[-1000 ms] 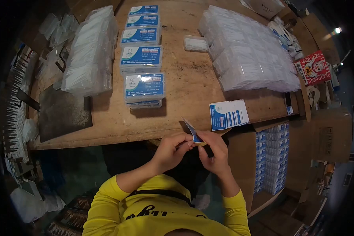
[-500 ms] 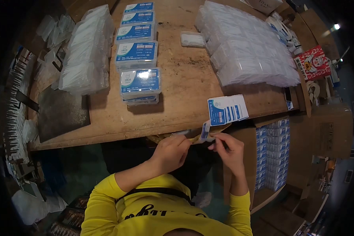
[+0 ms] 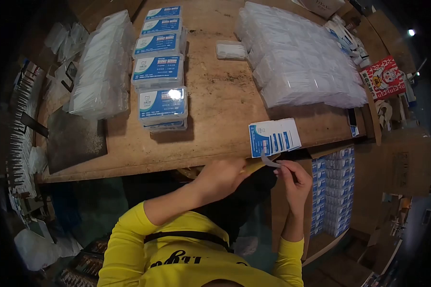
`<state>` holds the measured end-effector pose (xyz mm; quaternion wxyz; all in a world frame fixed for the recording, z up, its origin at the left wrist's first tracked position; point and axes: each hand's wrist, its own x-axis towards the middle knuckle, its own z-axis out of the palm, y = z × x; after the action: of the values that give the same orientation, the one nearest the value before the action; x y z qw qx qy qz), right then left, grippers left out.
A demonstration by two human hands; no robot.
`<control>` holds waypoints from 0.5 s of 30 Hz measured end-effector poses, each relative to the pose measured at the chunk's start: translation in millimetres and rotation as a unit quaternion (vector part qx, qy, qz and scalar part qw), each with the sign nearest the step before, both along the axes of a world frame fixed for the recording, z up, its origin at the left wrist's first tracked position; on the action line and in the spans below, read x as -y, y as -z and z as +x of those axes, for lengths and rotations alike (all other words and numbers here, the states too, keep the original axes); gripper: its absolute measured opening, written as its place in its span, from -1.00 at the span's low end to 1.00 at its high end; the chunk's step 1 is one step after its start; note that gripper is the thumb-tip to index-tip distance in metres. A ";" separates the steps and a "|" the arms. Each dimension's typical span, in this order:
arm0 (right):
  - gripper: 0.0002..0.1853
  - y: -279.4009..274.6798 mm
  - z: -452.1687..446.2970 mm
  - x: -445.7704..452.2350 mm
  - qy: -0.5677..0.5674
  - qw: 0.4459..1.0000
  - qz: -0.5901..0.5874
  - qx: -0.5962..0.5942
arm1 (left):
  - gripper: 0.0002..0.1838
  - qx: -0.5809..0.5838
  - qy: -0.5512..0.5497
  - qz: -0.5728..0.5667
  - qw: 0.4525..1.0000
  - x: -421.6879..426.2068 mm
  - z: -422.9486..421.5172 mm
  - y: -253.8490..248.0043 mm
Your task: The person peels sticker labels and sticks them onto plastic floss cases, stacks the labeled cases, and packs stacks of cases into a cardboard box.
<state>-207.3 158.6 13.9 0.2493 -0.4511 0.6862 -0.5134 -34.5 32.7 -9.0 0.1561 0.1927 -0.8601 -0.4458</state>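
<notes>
Left hand (image 3: 220, 182), blurred, is curled closed around one end of a yellowish strip (image 3: 253, 167), just off the near edge of the worktop (image 3: 210, 138). To its right, the right hand (image 3: 297, 182) pinches the end of a curved pale strip (image 3: 271, 163) between thumb and fingertips. That pale strip bows up over the far end of the yellowish one; whether the two are still joined there cannot be told.

The step in hand looks like peeling a sticker from its backing, with the left hand steadying the backing and the right drawing the sticker off. Just beyond the hands lies a fanned stack of blue-and-white printed pieces (image 3: 258, 144), probably more of the same stickers.

The next move seems to call for clearing the backing completely while the right hand keeps to the edge of the pale strip, so that it does not curl onto itself. After that, a flat surface and a square alignment would matter: on the left, the row of labelled boxes (image 3: 163, 105) shows blue prints on the lids, while the lone small box (image 3: 231, 49) farther off shows none.
</notes>
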 end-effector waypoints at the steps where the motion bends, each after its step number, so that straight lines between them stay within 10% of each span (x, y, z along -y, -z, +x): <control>1: -0.83 0.6 -0.2 -0.4 0.000 0.999 0.015 0.038 | -0.75 -0.005 -0.037 -0.018 0.999 15.3 -11.2 -26.3; 6: -0.87 0.4 6.8 7.2 0.006 0.991 -0.019 0.129 | -0.58 -0.137 -0.287 -0.230 0.920 116.7 -101.0 -18.2; 15: -0.85 4.5 1.7 -1.6 -0.007 0.994 -0.053 0.100 | -0.42 0.107 -0.439 -0.243 0.858 192.7 -156.2 22.7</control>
<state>-205.6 160.2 9.3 0.2961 -0.4150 0.6265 -0.5895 -190.8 -160.0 -31.7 0.2844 0.5528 -0.7788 -0.0844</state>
